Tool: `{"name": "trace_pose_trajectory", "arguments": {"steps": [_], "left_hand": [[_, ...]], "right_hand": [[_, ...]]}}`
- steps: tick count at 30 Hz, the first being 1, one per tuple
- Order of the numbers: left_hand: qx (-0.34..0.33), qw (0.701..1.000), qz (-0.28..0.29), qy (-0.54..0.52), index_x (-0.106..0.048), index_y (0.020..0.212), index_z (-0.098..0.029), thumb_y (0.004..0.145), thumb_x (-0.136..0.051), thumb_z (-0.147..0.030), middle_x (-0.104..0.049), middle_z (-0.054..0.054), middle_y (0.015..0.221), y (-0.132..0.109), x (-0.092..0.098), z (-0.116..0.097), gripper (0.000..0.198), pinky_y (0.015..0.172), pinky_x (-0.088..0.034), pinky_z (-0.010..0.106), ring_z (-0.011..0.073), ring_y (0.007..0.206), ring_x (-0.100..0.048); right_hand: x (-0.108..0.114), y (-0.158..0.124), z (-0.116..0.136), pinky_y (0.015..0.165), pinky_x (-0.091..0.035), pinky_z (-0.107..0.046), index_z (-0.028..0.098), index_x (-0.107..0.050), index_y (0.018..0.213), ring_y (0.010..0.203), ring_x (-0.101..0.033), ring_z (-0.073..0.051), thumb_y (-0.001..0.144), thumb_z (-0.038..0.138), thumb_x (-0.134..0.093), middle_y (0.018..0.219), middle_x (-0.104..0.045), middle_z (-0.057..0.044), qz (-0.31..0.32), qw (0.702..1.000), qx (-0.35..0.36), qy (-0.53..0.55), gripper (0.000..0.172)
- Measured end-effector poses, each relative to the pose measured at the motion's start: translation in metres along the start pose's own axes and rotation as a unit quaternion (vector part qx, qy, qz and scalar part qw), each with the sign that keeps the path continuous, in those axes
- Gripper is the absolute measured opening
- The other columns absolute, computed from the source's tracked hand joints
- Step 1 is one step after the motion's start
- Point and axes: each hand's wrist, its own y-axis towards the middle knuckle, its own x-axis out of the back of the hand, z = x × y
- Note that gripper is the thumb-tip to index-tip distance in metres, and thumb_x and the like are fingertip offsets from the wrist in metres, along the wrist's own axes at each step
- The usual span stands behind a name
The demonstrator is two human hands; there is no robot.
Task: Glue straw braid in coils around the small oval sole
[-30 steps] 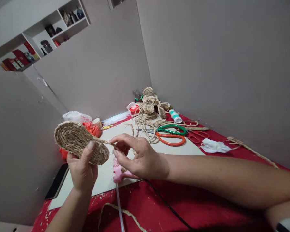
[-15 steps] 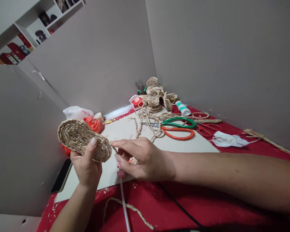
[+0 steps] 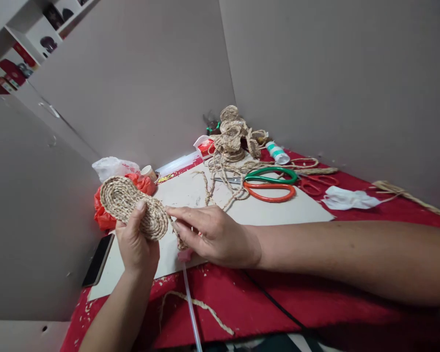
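Observation:
My left hand (image 3: 136,247) grips a woven straw sole (image 3: 132,205), oval and coiled from braided cord, thumb pressed on its face. My right hand (image 3: 209,234) pinches the loose braided cord end (image 3: 176,233) right beside the sole's edge. A pink glue gun (image 3: 185,254) lies under my right hand, mostly hidden, with its clear glue stick (image 3: 191,313) pointing toward me and a black cable (image 3: 275,305) trailing over the red tablecloth.
A beige board (image 3: 278,212) covers the red table (image 3: 242,313). On it lie green and orange scissors (image 3: 269,186), a heap of braided cord (image 3: 231,142), a glue tube (image 3: 276,152), white tissue (image 3: 346,199), a red bag (image 3: 106,212) and a black phone (image 3: 98,259). Walls close in all around.
My left hand turned the sole and brought it slightly right and lower; my right hand followed the cord end along its edge. The camera tipped downward.

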Motion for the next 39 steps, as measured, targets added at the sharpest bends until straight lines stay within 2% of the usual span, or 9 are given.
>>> {"name": "trace_pose_trajectory", "arguments": {"steps": [2,7,12,16,19,22,28,33,39], "left_hand": [[0.007,1.0,0.001,-0.005,-0.07,0.09,-0.018,0.065,-0.075,-0.013,-0.069,-0.003,0.078,0.001,0.0,0.002,0.025,0.072,-0.051,0.019,0.0106,0.073,-0.065],[0.02,1.0,-0.012,-0.001,-0.07,0.084,-0.018,0.066,-0.073,-0.013,-0.069,-0.002,0.078,0.001,-0.001,0.006,0.018,0.073,-0.051,0.021,0.0116,0.076,-0.066],[0.03,0.999,-0.027,-0.015,-0.069,0.081,-0.017,0.065,-0.073,-0.012,-0.07,-0.002,0.079,0.0,-0.004,0.007,0.017,0.072,-0.051,0.019,0.0106,0.075,-0.066],[0.032,0.999,-0.029,-0.026,-0.069,0.079,-0.017,0.065,-0.074,-0.013,-0.07,-0.002,0.079,0.0,-0.006,0.007,0.016,0.07,-0.052,0.019,0.0097,0.072,-0.065],[0.03,0.999,-0.035,-0.023,-0.069,0.08,-0.017,0.065,-0.074,-0.013,-0.069,-0.003,0.077,0.0,-0.007,0.009,0.016,0.067,-0.051,0.019,0.0099,0.069,-0.064],[0.017,0.999,-0.034,-0.018,-0.07,0.085,-0.018,0.064,-0.074,-0.013,-0.07,-0.003,0.08,0.0,-0.008,0.011,0.021,0.066,-0.051,0.019,0.0094,0.067,-0.063],[0.007,0.999,-0.038,-0.015,-0.069,0.084,-0.018,0.065,-0.074,-0.013,-0.067,-0.003,0.075,0.002,-0.008,0.014,0.02,0.066,-0.051,0.022,0.0113,0.069,-0.063],[-0.033,0.998,-0.043,0.005,-0.068,0.09,-0.018,0.067,-0.073,-0.016,-0.068,-0.001,0.084,0.002,-0.006,0.018,0.023,0.071,-0.051,0.024,0.0119,0.074,-0.064],[-0.071,0.995,-0.063,0.024,-0.065,0.098,-0.017,0.076,-0.068,-0.03,-0.069,0.003,0.092,0.0,-0.012,0.024,0.025,0.076,-0.051,0.028,0.0165,0.086,-0.066]], "right_hand": [[-0.002,-0.002,0.0,0.067,-0.053,-0.021,0.011,-0.058,0.112,0.069,-0.067,-0.012,0.087,0.008,-0.05,0.095,-0.072,-0.01,0.004,1.0,-0.027,0.011,0.026],[-0.003,-0.005,0.001,0.063,-0.05,-0.02,0.01,-0.055,0.114,0.06,-0.061,-0.01,0.089,0.01,-0.049,0.064,-0.063,0.001,0.027,0.989,-0.111,0.098,0.026],[-0.003,-0.004,0.003,0.061,-0.049,-0.02,0.015,-0.049,0.11,0.055,-0.06,-0.008,0.088,0.014,-0.049,0.062,-0.06,0.005,0.039,0.954,-0.219,0.203,0.022],[-0.004,-0.003,0.004,0.057,-0.048,-0.02,0.02,-0.045,0.098,0.054,-0.06,-0.009,0.088,0.019,-0.053,0.063,-0.06,0.006,0.041,0.917,-0.296,0.263,0.013],[-0.006,-0.003,0.004,0.055,-0.047,-0.019,0.019,-0.048,0.085,0.054,-0.059,-0.008,0.087,0.019,-0.053,0.063,-0.058,0.005,0.034,0.903,-0.309,0.297,0.006],[-0.007,-0.002,0.004,0.055,-0.047,-0.019,0.017,-0.053,0.076,0.052,-0.055,-0.007,0.086,0.018,-0.053,0.062,-0.055,0.004,0.02,0.905,-0.306,0.296,0.01],[-0.007,-0.004,0.006,0.056,-0.047,-0.018,0.015,-0.061,0.08,0.055,-0.056,-0.007,0.082,0.014,-0.056,0.063,-0.061,0.003,0.008,0.916,-0.304,0.262,0.005],[-0.013,-0.006,0.003,0.055,-0.049,-0.018,0.015,-0.061,0.078,0.056,-0.058,-0.007,0.079,0.017,-0.061,0.064,-0.061,0.003,-0.006,0.89,-0.345,0.299,0.002],[-0.016,-0.003,0.003,0.054,-0.05,-0.02,0.016,-0.062,0.079,0.056,-0.061,-0.009,0.076,0.025,-0.067,0.068,-0.063,0.002,-0.033,0.848,-0.416,0.326,0.011]]}}
